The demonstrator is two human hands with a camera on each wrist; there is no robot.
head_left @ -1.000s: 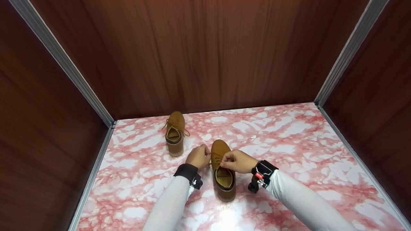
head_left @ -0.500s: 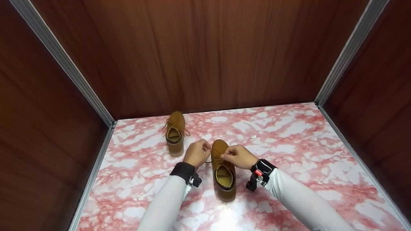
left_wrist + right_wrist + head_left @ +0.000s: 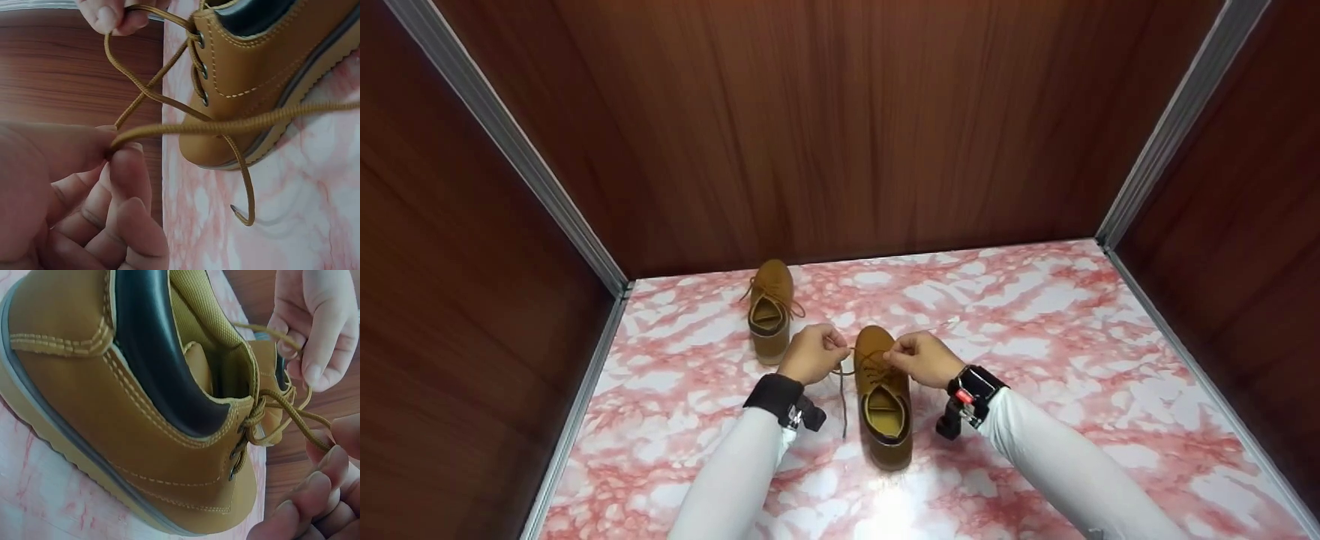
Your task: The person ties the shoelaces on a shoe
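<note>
A tan lace-up shoe [image 3: 889,451] stands upright on the floor, toe pointing away, its dark collar around the opening. My left hand [image 3: 812,355], left of the toe, pinches one end of the brown shoelace [image 3: 270,117] between thumb and fingertip. The lace's tail hangs beside the shoe. At the shoe's right, my right hand [image 3: 926,360] pinches another part of the lace above the eyelets. In the left wrist view, the two lace strands cross between the hands. In the right wrist view, the lace loops near the top eyelets; part is hidden by fingers.
A matching shoe [image 3: 770,346] with tied laces stands farther back on the left. The surface [image 3: 1005,465] has a pink and white marbled pattern. Brown wood panels [image 3: 840,135] enclose it at the back and both sides, with grey metal strips [image 3: 1177,127] at the corners.
My left hand has moved slightly left and away from the shoe, drawing the lace out. My right hand has risen slightly toward the toe. A lace tail now hangs left of the shoe.
</note>
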